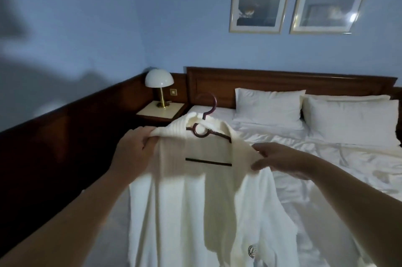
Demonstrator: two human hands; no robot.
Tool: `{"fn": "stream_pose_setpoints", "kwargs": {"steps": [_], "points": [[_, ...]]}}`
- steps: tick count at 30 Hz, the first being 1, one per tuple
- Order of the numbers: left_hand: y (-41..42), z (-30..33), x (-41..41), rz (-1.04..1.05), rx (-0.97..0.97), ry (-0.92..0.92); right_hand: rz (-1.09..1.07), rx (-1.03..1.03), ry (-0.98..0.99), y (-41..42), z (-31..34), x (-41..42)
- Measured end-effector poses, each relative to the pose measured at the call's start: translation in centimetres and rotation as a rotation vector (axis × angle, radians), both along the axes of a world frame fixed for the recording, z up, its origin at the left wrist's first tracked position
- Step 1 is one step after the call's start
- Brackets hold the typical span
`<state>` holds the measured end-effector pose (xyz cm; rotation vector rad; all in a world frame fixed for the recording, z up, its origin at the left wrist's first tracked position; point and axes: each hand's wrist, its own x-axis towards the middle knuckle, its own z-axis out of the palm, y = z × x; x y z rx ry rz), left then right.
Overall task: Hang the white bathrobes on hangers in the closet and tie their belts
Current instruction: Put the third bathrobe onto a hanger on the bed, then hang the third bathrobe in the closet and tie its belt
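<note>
Bathrobe point(195, 201) on hanger point(207, 134) is held up over the bed point(326, 158) near its left edge, shoulders pinched by left hand point(132, 153) and right hand point(276, 160). Hanging step; closet carry and belt tying judged next.

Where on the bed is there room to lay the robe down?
The bare sheet between the pillows and the right hand is free, though rumpled. The nightstand top beside the lamp has a small bare patch. In front it is crowded: both hands hold the bathrobe on its hanger; the left hand grips its shoulder.
</note>
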<state>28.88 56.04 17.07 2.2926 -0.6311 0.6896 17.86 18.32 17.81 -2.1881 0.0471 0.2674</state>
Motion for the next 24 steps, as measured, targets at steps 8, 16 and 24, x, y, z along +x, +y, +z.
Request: {"fn": "stream_pose_setpoints", "kwargs": {"steps": [8,16,24], "points": [[9.7,11.1,-6.1,0.156,-0.088,0.001,0.111,0.014,-0.250,8.9,11.3,-1.8],[19.9,20.6,-13.4,0.395,-0.032,-0.252,0.300,-0.067,-0.604,22.1,20.5,-1.5],[31.8,29.5,-22.0,0.563,0.167,-0.451,0.284,0.004,-0.892,36.7,29.4,-1.1]]}}
